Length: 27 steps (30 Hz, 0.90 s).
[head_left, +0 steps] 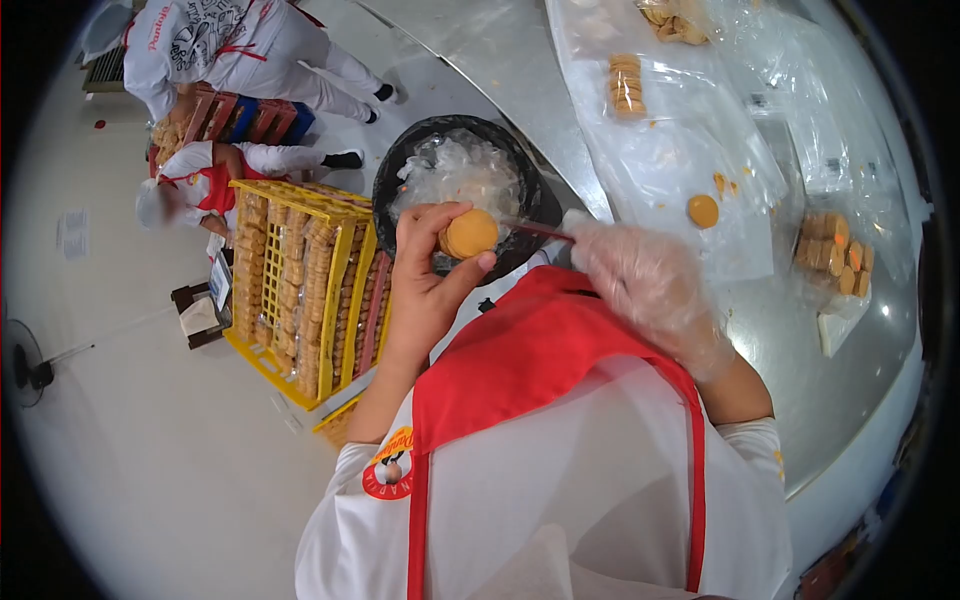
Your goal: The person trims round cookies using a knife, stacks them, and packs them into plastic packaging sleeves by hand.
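My bare left hand (428, 268) is closed around a short stack of round golden cookies (472, 233), gripped between the fingers and the thumb. The flat face of the end cookie points up at me. On the other side, my right hand (645, 285) wears a clear plastic glove and is closed on a thin, dark red tool (540, 230). Its narrow tip reaches toward the cookies; I cannot make out what kind of tool it is. Beneath both hands stands a black-lined bin (385, 170) holding crumpled clear plastic (465, 165).
A metal table (770, 375) bears plastic sheets, a single cookie (703, 211), a cookie stack (626, 86) and bagged cookies (835, 255). Yellow crates (325, 345) full of packed cookies stand at left. Two people (235, 45) in white work beyond them.
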### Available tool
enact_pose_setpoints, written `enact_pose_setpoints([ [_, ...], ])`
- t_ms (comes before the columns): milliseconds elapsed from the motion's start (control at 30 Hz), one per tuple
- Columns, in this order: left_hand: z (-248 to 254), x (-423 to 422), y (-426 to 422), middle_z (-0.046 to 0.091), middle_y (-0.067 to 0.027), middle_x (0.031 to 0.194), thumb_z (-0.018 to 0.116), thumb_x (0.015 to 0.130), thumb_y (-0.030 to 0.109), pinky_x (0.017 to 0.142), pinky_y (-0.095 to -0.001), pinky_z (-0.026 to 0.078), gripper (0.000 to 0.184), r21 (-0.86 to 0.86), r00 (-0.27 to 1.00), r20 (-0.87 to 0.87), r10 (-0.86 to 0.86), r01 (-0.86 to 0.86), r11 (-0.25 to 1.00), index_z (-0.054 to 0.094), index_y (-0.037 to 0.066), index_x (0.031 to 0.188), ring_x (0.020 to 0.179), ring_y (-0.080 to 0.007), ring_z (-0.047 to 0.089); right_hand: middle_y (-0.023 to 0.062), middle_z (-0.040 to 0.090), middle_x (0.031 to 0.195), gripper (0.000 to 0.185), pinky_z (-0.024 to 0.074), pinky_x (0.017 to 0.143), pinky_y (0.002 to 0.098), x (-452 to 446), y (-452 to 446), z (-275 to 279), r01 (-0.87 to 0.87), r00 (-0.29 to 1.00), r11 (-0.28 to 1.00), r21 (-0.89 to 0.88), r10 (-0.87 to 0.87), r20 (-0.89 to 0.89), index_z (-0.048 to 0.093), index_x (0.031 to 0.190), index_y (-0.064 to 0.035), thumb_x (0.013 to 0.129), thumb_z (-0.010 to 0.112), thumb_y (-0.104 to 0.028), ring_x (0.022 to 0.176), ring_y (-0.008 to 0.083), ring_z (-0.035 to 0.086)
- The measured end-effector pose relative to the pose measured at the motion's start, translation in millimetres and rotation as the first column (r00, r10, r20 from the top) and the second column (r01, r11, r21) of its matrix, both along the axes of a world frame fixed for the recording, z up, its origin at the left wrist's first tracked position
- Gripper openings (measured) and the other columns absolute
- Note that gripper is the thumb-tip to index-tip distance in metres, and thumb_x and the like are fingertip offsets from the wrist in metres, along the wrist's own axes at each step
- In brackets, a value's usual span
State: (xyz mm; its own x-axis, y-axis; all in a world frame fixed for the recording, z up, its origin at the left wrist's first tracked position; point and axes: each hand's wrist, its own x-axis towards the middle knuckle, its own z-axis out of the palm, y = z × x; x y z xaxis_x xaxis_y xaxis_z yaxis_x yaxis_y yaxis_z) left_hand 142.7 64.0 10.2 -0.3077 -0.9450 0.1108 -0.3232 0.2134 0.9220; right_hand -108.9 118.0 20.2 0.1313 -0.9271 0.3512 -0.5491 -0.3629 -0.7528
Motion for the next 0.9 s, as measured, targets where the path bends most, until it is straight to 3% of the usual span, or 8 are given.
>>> enact_pose_setpoints([
  [100,1,1,5,0.051,-0.0094,0.115,0.080,0.077,0.003,0.098,-0.0322,0.042,0.053,-0.050,0.999,0.046,0.021,-0.018,0.999,0.062,0.010,0.126,0.110,-0.0231,0.052,0.0161,0.070,0.088,0.023,0.0565,0.071,0.0403,6,2,0,-0.026,0.994,0.993,-0.113,0.013,-0.112,0.067,0.114,0.0028,0.092,0.064,0.000,0.077,0.0328,0.069],
  [200,1,2,6,0.051,-0.0096,0.114,0.080,0.077,0.003,0.097,-0.0323,0.043,0.053,-0.086,0.997,0.074,0.033,-0.027,0.996,0.062,0.010,0.126,0.108,-0.0232,0.052,0.0175,0.070,0.089,0.025,0.0564,0.070,0.0402,10,4,11,0.011,0.999,0.997,0.082,-0.014,0.037,0.066,0.116,0.0033,0.091,0.065,0.000,0.078,0.0335,0.069],
  [300,0,6,9,0.051,-0.0097,0.113,0.080,0.077,0.003,0.096,-0.0322,0.043,0.053,-0.099,0.995,0.097,0.033,-0.023,0.995,0.062,0.010,0.126,0.108,-0.0234,0.052,0.0184,0.069,0.088,0.028,0.0564,0.068,0.0391,12,5,11,-0.077,0.996,0.996,0.032,0.079,-0.044,0.065,0.119,0.0032,0.091,0.064,0.002,0.077,0.0325,0.069],
  [367,1,6,10,0.051,-0.0096,0.112,0.080,0.077,0.003,0.096,-0.0323,0.043,0.053,-0.110,0.994,0.100,0.037,-0.026,0.994,0.062,0.010,0.126,0.108,-0.0236,0.052,0.0182,0.069,0.086,0.029,0.0559,0.067,0.0388,14,6,9,-0.023,1.000,0.998,0.059,0.024,-0.006,0.065,0.119,0.0030,0.090,0.064,0.002,0.076,0.0325,0.069],
  [500,-1,13,14,0.047,-0.0089,0.128,0.078,0.081,0.002,0.108,-0.0338,0.038,0.054,-0.080,0.993,0.119,-0.021,0.031,0.996,0.057,0.007,0.131,0.124,-0.0218,0.048,0.0185,0.069,0.085,0.029,0.0548,0.065,0.0386,20,8,11,-0.048,0.998,0.998,-0.026,0.047,-0.046,0.065,0.119,0.0027,0.090,0.064,0.002,0.074,0.0320,0.069],
  [600,-1,15,14,0.047,-0.0089,0.128,0.078,0.081,0.002,0.108,-0.0339,0.038,0.054,-0.079,0.995,0.096,-0.026,0.034,0.996,0.057,0.006,0.131,0.125,-0.0220,0.047,0.0188,0.070,0.089,0.028,0.0545,0.065,0.0384,21,8,16,0.015,1.000,0.991,0.132,-0.016,0.004,0.066,0.119,0.0021,0.091,0.065,0.001,0.075,0.0329,0.069],
  [800,0,17,16,0.046,-0.0086,0.128,0.078,0.081,0.002,0.107,-0.0334,0.038,0.054,-0.072,0.997,0.076,-0.027,0.032,0.997,0.056,0.005,0.131,0.125,-0.0216,0.047,0.0181,0.070,0.087,0.026,0.0544,0.066,0.0378,27,12,18,0.033,0.999,0.988,0.151,-0.035,0.013,0.067,0.117,0.0018,0.091,0.066,-0.001,0.074,0.0319,0.068],
  [900,0,20,16,0.046,-0.0086,0.129,0.077,0.082,0.002,0.107,-0.0331,0.039,0.054,-0.084,0.996,0.086,-0.029,0.036,0.996,0.056,0.005,0.131,0.124,-0.0213,0.048,0.0184,0.069,0.085,0.025,0.0545,0.066,0.0375,30,15,17,-0.019,0.995,0.999,0.029,0.022,-0.095,0.067,0.116,0.0021,0.092,0.066,-0.001,0.074,0.0312,0.069],
])
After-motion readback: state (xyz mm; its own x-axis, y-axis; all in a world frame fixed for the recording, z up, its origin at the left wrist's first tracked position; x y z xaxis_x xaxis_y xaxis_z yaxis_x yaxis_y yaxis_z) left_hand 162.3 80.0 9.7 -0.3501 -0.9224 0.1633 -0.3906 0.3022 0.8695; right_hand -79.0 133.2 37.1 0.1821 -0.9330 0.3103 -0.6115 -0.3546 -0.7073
